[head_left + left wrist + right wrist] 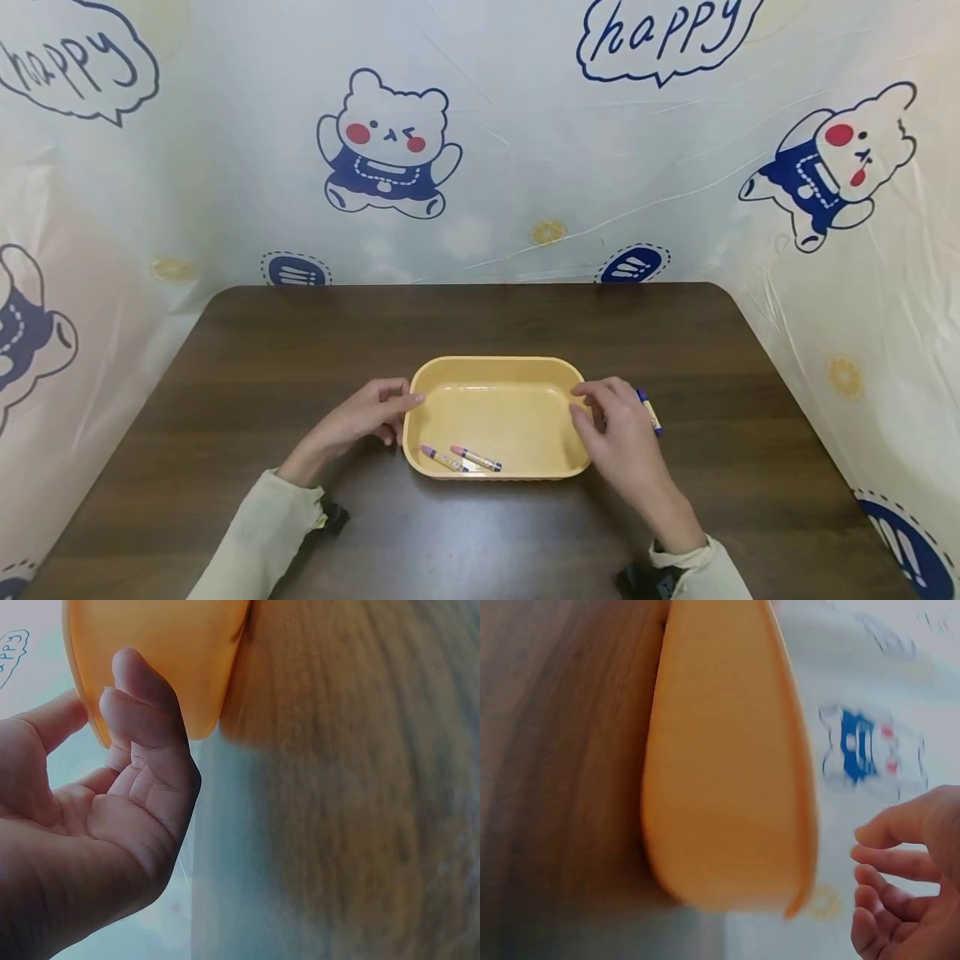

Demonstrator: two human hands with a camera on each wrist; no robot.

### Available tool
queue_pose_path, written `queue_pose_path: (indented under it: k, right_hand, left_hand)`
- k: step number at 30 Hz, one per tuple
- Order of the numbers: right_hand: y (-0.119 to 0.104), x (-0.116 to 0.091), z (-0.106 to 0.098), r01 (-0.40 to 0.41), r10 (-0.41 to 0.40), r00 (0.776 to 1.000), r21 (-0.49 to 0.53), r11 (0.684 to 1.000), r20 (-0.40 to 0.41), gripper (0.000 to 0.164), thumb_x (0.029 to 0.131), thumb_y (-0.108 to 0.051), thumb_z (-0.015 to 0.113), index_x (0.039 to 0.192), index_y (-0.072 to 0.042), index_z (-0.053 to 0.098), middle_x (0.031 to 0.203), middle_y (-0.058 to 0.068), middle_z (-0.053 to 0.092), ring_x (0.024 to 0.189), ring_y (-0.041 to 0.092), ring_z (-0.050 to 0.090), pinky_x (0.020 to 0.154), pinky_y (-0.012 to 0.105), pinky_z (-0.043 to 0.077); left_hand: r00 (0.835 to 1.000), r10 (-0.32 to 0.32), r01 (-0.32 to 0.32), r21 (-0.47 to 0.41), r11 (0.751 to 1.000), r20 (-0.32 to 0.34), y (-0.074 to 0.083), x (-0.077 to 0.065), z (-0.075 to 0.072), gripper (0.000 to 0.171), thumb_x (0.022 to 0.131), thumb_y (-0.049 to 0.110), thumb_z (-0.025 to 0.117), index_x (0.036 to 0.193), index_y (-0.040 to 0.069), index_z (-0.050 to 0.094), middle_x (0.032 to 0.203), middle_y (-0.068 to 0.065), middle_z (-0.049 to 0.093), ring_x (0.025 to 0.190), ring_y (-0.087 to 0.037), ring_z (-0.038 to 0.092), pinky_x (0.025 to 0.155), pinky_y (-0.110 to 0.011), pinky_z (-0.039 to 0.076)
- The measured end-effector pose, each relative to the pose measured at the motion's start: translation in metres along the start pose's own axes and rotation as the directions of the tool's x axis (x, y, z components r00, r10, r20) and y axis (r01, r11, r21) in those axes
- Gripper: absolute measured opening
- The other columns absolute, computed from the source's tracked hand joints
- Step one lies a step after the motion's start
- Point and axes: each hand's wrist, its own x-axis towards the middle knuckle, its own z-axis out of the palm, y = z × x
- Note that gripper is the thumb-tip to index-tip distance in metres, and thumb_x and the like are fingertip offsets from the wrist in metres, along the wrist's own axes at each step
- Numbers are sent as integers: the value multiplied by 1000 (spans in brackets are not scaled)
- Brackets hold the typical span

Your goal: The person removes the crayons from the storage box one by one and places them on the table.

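A yellow rectangular tray (495, 408) sits on the table, with two crayons lying in its front left corner: a purple-tipped one (444, 458) and a pink-tipped one (477, 459). My left hand (367, 414) grips the tray's left end, thumb over the rim and fingers bent against the outer wall (199, 667). Over the right end hovers my right hand (626, 429), its fingers loosely bent. The right wrist view has this hand (915, 877) apart from the tray wall (727, 765), holding nothing. A crayon with blue ends (649, 412) lies beyond it, partly hidden.
The dark wood table (300, 333) has rounded far corners. A pale printed curtain (495, 167) with bears and lettering hangs behind it and along both sides. Dark wrist devices (336, 518) show at both sleeve cuffs.
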Motion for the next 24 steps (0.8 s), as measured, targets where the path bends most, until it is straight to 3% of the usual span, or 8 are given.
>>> queue_pose_path:
  k: [4,8,12,15,19,22,24]
  right_hand:
    - [-23,7,2,168,-161,981,-62,984,110,22,82,-9,79,102,-7,71,97,5,62,92,21,55,74,36,50]
    - [-44,15,7,232,-213,942,-44,972,258,27,84,-14,79,109,-9,70,109,7,62,103,23,57,85,39,53]
    - [-55,23,23,176,-185,878,60,982,441,30,86,-14,77,114,-6,68,113,8,65,107,24,60,92,41,52]
    - [-57,27,42,103,-166,803,140,985,573,29,86,-10,76,114,-3,68,106,9,68,99,25,64,88,39,52]
    - [-54,28,65,30,-139,705,167,986,695,25,84,-12,77,106,-5,70,88,5,67,80,17,61,74,28,50]
    - [-49,27,76,-15,-131,668,190,982,733,22,82,-14,81,99,-8,70,81,2,63,73,11,55,69,24,47]
    - [-46,26,80,-50,-129,659,214,976,741,20,80,-12,82,95,-8,69,80,2,62,71,8,53,68,23,46]
  left_hand:
    - [1000,-3,3,6,1000,2,1,0,-1,42,99,35,61,98,-6,54,70,-12,64,58,-25,60,51,-28,50]
    - [1000,-6,6,1,1000,9,0,0,-1,43,99,35,61,98,-7,54,70,-11,64,57,-23,60,51,-28,50]
    - [1000,-2,2,-12,1000,15,-2,0,0,42,99,34,61,98,-7,53,69,-11,64,56,-23,60,50,-27,50]
    - [1000,-2,3,-18,1000,15,-2,0,2,42,100,34,61,98,-7,52,69,-11,64,56,-23,60,50,-27,50]
    - [1000,-7,7,-19,1000,14,-2,1,3,42,100,35,60,98,-6,52,70,-11,65,58,-23,60,50,-28,50]
    - [1000,-9,9,-21,1000,5,0,0,4,42,99,35,61,99,-6,52,71,-11,64,58,-23,60,50,-28,49]
    - [1000,-11,11,-20,1000,-5,1,-1,3,43,99,35,61,99,-6,52,71,-11,64,57,-22,59,50,-28,49]
